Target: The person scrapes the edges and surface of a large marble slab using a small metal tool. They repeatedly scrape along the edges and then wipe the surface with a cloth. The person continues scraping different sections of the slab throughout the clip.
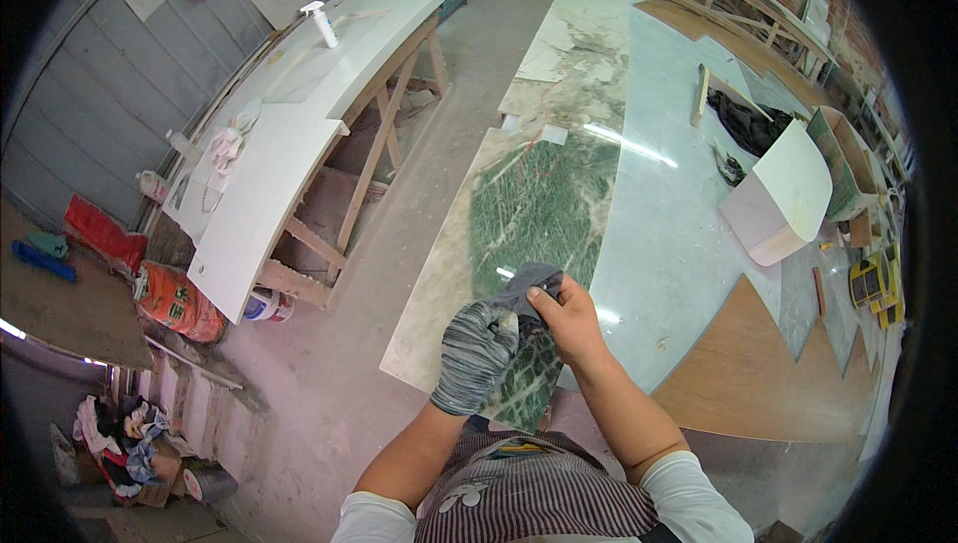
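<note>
My left hand [474, 358] wears a grey streaked knit glove, its fingers closed. My bare right hand [571, 318] pinches a dark grey cloth piece [531, 283] between thumb and fingers. The cloth bunches up between both hands, and its lower part is hidden by them; I cannot tell if it is a second glove. Both hands are held above the near end of a long polished stone slab [539, 204], cream with a large green veined area. Small pale squares [554, 134] lie across the slab farther off.
A white slab on a wooden trestle [309, 234] stands to the left, bearing a spray bottle [320, 26] and a pinkish rag [228, 148]. On the right are a pale box-shaped piece [783, 194], a cardboard box [843, 164], yellow-and-black rolls [873, 283] and a jagged brown board [768, 373].
</note>
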Demonstrator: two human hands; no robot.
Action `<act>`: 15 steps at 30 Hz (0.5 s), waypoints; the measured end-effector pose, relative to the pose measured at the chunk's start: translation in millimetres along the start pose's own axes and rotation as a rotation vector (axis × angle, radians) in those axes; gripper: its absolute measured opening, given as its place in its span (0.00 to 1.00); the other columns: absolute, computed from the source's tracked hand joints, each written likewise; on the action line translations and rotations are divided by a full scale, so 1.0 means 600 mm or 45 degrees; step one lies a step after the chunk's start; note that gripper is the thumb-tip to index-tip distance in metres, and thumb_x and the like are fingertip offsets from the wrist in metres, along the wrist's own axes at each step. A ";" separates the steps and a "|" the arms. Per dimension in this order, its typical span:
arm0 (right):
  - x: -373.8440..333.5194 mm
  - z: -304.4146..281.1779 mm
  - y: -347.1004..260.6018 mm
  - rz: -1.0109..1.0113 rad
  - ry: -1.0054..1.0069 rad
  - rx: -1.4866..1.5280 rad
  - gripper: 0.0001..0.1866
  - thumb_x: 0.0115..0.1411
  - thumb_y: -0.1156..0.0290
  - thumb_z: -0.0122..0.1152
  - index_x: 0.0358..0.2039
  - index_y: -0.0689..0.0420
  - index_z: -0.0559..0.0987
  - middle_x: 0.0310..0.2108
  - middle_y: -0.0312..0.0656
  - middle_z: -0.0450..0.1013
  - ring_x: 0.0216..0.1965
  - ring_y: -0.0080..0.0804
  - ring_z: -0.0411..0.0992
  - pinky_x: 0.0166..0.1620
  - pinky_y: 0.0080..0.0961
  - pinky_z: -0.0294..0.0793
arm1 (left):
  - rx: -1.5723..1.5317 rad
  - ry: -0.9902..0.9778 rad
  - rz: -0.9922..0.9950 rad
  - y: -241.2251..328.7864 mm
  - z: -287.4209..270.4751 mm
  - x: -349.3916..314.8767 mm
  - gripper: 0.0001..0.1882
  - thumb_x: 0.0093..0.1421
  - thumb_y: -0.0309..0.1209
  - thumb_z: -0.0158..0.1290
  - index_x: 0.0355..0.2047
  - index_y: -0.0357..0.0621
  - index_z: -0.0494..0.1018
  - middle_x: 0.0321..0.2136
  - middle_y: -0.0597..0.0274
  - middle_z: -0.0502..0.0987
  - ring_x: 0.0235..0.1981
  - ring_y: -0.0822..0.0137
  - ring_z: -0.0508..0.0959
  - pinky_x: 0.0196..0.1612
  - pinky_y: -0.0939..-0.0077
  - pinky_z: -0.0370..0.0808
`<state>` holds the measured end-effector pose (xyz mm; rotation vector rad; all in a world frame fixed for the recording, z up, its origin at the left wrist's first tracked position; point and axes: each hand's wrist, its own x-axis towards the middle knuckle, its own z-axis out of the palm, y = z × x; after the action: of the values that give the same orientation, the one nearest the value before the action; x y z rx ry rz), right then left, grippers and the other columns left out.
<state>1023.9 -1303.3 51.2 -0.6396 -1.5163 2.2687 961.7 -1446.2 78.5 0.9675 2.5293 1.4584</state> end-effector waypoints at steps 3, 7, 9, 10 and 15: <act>0.005 -0.009 0.004 -0.002 0.138 -0.203 0.10 0.64 0.72 0.61 0.44 0.62 0.78 0.37 0.36 0.78 0.37 0.22 0.73 0.42 0.23 0.73 | -0.149 -0.013 -0.129 -0.003 -0.014 0.001 0.06 0.59 0.26 0.59 0.27 0.38 0.74 0.20 0.59 0.73 0.23 0.68 0.72 0.30 0.71 0.71; 0.032 -0.039 0.010 -0.129 0.344 -0.022 0.11 0.64 0.71 0.62 0.43 0.63 0.77 0.37 0.38 0.77 0.37 0.23 0.73 0.41 0.22 0.73 | -0.457 0.036 -0.228 -0.013 -0.025 -0.008 0.05 0.63 0.24 0.57 0.28 0.39 0.74 0.23 0.69 0.74 0.25 0.77 0.71 0.31 0.79 0.71; 0.035 -0.042 0.009 -0.119 0.372 -0.080 0.11 0.64 0.71 0.62 0.43 0.62 0.77 0.38 0.38 0.77 0.37 0.23 0.73 0.41 0.22 0.73 | -0.465 0.040 -0.235 -0.019 -0.022 -0.013 0.05 0.62 0.24 0.57 0.29 0.39 0.74 0.23 0.69 0.75 0.26 0.77 0.71 0.32 0.80 0.71; 0.036 -0.043 0.009 -0.116 0.388 -0.109 0.11 0.64 0.70 0.62 0.43 0.62 0.76 0.38 0.39 0.77 0.37 0.23 0.73 0.41 0.22 0.73 | -0.470 0.040 -0.238 -0.021 -0.018 -0.014 0.05 0.62 0.24 0.58 0.30 0.39 0.74 0.23 0.69 0.75 0.26 0.77 0.71 0.32 0.80 0.72; 0.019 -0.004 0.012 -0.098 0.303 -0.146 0.12 0.64 0.71 0.62 0.44 0.63 0.74 0.38 0.39 0.77 0.38 0.24 0.74 0.41 0.24 0.74 | -0.408 0.070 -0.233 -0.014 0.018 -0.019 0.05 0.63 0.25 0.58 0.31 0.39 0.75 0.25 0.68 0.76 0.27 0.77 0.72 0.33 0.79 0.72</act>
<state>1015.2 -1298.3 42.0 -0.8359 -1.5326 1.9808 970.5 -1447.6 62.9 0.6375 2.2470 1.7774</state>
